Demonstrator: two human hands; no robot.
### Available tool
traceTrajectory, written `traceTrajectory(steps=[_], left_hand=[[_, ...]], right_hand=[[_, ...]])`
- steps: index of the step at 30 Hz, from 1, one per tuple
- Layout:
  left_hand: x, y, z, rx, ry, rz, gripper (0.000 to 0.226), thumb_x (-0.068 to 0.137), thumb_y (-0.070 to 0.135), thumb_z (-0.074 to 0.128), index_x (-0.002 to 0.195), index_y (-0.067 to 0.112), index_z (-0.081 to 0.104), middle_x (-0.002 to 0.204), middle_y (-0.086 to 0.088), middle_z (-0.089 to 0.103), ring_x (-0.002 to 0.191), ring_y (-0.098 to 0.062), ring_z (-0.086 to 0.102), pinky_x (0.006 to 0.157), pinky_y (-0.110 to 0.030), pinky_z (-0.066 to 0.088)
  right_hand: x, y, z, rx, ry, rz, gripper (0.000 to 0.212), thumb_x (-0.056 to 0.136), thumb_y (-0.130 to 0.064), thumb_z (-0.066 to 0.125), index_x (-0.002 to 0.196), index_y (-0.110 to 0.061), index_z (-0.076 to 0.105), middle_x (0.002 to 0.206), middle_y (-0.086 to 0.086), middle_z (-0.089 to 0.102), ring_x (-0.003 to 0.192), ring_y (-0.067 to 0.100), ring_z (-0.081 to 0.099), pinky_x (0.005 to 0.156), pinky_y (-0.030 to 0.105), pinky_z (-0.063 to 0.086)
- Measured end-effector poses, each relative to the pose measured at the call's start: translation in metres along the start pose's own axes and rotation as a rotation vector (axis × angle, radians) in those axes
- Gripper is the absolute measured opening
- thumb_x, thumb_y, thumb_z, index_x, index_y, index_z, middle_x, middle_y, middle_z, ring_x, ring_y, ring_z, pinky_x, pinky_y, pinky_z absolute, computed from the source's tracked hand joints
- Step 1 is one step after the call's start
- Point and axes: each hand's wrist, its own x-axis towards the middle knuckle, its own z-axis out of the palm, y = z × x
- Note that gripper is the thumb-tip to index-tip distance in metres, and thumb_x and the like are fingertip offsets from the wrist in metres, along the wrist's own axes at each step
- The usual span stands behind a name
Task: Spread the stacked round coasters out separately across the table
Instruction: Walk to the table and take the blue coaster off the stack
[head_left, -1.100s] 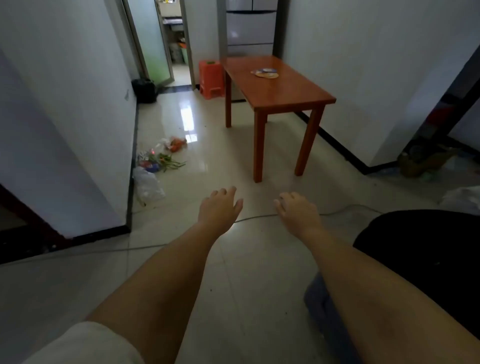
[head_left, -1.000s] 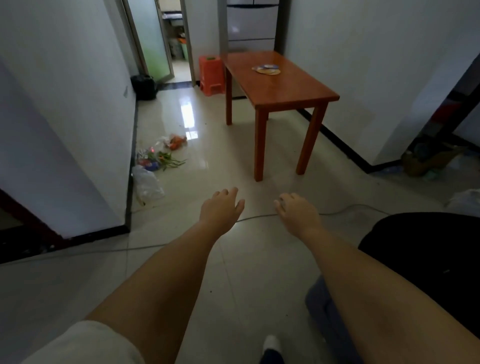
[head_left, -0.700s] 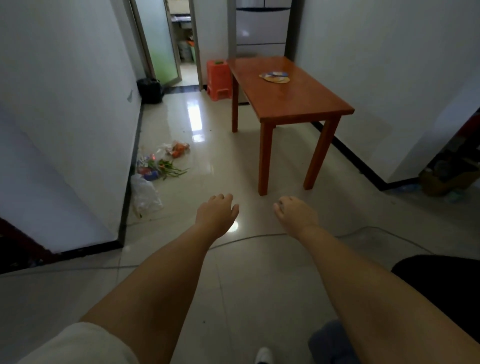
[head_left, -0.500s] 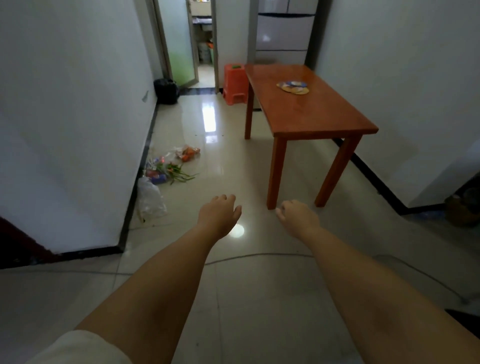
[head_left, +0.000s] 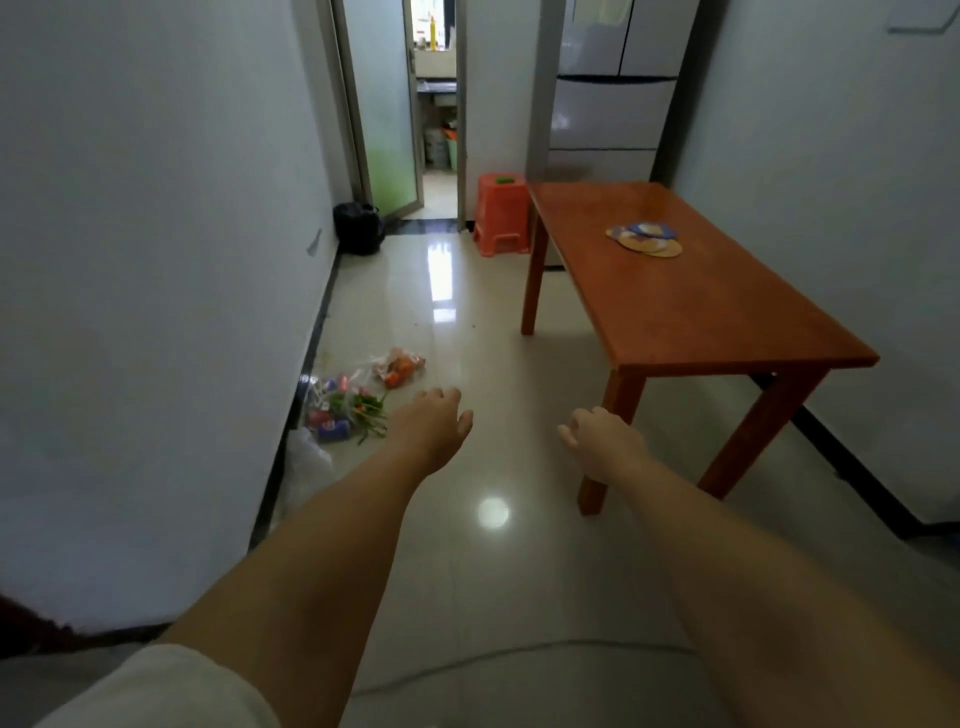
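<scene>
A small overlapping pile of round coasters, blue and tan, lies on the far right part of a reddish wooden table. Both my arms stretch forward over the tiled floor, well short of the coasters. My left hand hangs palm down with fingers loosely apart and holds nothing. My right hand is in front of the table's near left leg, fingers loosely curled, with nothing in it.
An orange plastic stool stands by the table's far left corner. Bags of groceries lie on the floor along the left wall. A black bag sits by an open doorway. A fridge stands behind the table. A cable crosses the floor near my feet.
I have walked forward toward the table, which now looks larger and closer. Both hands stay held out in front, empty, as before.
</scene>
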Motion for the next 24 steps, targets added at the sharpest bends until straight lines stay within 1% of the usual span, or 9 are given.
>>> traceTrajectory(steps=[3, 5, 9, 12, 16, 21, 24], left_hand=[[0.069, -0.019, -0.021, 0.034, 0.036, 0.014, 0.046, 0.098, 0.039, 0.036, 0.131, 0.010, 0.050, 0.134, -0.014, 0.055, 0.121, -0.030, 0.054, 0.096, -0.044, 0.048], [0.107, -0.024, -0.025, 0.029, 0.040, 0.024, 0.045, 0.098, 0.038, 0.036, 0.130, 0.010, 0.051, 0.131, -0.014, 0.057, 0.119, -0.030, 0.054, 0.097, -0.043, 0.048], [0.177, -0.021, -0.014, 0.037, -0.008, 0.084, 0.045, 0.098, 0.039, 0.036, 0.130, 0.011, 0.052, 0.127, -0.012, 0.060, 0.118, -0.028, 0.055, 0.100, -0.040, 0.044], [0.235, -0.017, -0.006, 0.027, -0.035, 0.124, 0.045, 0.098, 0.039, 0.035, 0.131, 0.012, 0.050, 0.129, -0.011, 0.060, 0.116, -0.027, 0.057, 0.095, -0.041, 0.046], [0.325, -0.014, -0.002, 0.026, -0.035, 0.120, 0.045, 0.099, 0.038, 0.035, 0.133, 0.012, 0.049, 0.131, -0.009, 0.058, 0.118, -0.026, 0.056, 0.096, -0.041, 0.045], [0.460, -0.001, 0.000, -0.004, -0.006, 0.111, 0.044, 0.098, 0.037, 0.037, 0.131, 0.012, 0.049, 0.128, -0.011, 0.059, 0.114, -0.027, 0.057, 0.090, -0.038, 0.049], [0.526, 0.015, 0.000, -0.017, -0.004, 0.144, 0.043, 0.098, 0.037, 0.037, 0.130, 0.012, 0.051, 0.126, -0.010, 0.060, 0.114, -0.026, 0.057, 0.090, -0.037, 0.049]], right_hand=[[0.056, -0.020, -0.015, 0.043, 0.019, 0.028, 0.040, 0.097, -0.036, 0.038, 0.116, -0.007, 0.058, 0.122, 0.017, 0.057, 0.115, 0.035, 0.055, 0.093, 0.043, 0.046], [0.089, -0.026, -0.020, 0.055, 0.023, 0.045, 0.041, 0.097, -0.037, 0.038, 0.117, -0.007, 0.058, 0.123, 0.018, 0.057, 0.116, 0.036, 0.055, 0.094, 0.043, 0.046], [0.153, -0.019, -0.022, 0.071, 0.009, 0.107, 0.042, 0.097, -0.038, 0.038, 0.119, -0.007, 0.057, 0.126, 0.018, 0.056, 0.117, 0.036, 0.054, 0.096, 0.044, 0.045], [0.211, -0.007, -0.025, 0.084, 0.007, 0.138, 0.043, 0.097, -0.038, 0.039, 0.119, -0.006, 0.057, 0.126, 0.019, 0.056, 0.118, 0.036, 0.054, 0.097, 0.042, 0.045], [0.302, 0.008, -0.035, 0.093, 0.023, 0.155, 0.043, 0.098, -0.038, 0.039, 0.121, -0.007, 0.057, 0.127, 0.019, 0.056, 0.119, 0.035, 0.054, 0.097, 0.040, 0.044], [0.424, 0.030, -0.063, 0.145, 0.035, 0.179, 0.044, 0.096, -0.040, 0.039, 0.119, -0.008, 0.059, 0.123, 0.018, 0.059, 0.115, 0.035, 0.056, 0.095, 0.042, 0.047], [0.485, 0.041, -0.079, 0.161, 0.040, 0.200, 0.043, 0.097, -0.040, 0.039, 0.119, -0.008, 0.058, 0.122, 0.017, 0.059, 0.113, 0.034, 0.057, 0.094, 0.043, 0.047]])
